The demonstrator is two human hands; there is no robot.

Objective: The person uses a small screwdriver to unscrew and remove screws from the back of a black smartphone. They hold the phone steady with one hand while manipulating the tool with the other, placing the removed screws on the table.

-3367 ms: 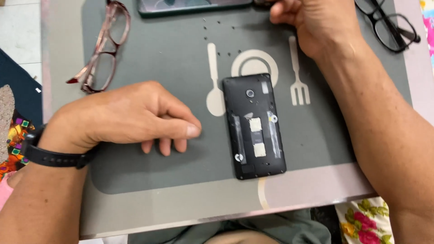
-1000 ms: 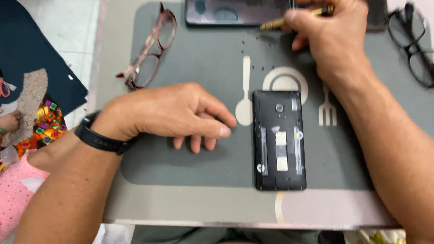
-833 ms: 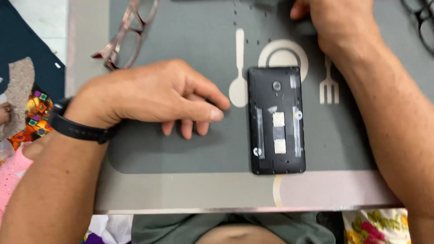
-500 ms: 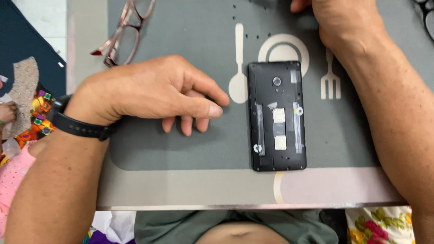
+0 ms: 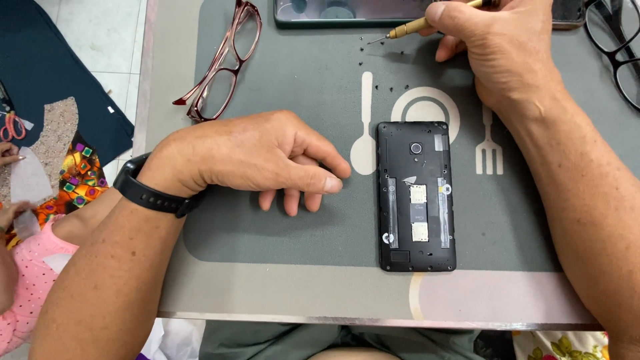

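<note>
Seen from above, over a grey placemat point(image 5: 267, 233) printed with a pale spoon, plate and fork. Left hand point(image 5: 250, 157) lying palm down on the mat, left of centre, fingers curled loosely under, thumb stretched toward the right, its tip just short of the printed spoon; nothing gripped, fingertips resting on the mat. Black wristband point(image 5: 150, 190) around the left wrist, forearm running back toward the near left corner. Right hand point(image 5: 500, 50) at the far right, knuckles up, thumb and fingers pinched on a slim brass-coloured screwdriver point(image 5: 417, 25), its fine tip pointing left and down toward the mat near a scatter of tiny dark screws point(image 5: 390, 87). Right forearm slanting from the far hand to the near right edge. Opened black phone point(image 5: 417, 197), back cover off, lying flat and upright on the mat between the two hands, touching neither; left thumb near its left edge, right hand well beyond its far end. Red-framed glasses point(image 5: 223, 63) folded open at the far left of the mat, black-framed glasses point(image 5: 617, 47) at the far right. Another dark phone point(image 5: 350, 13) lying at the far edge, just beyond the screwdriver tip. Colourful cloth point(image 5: 73, 177) off the table at the left.
</note>
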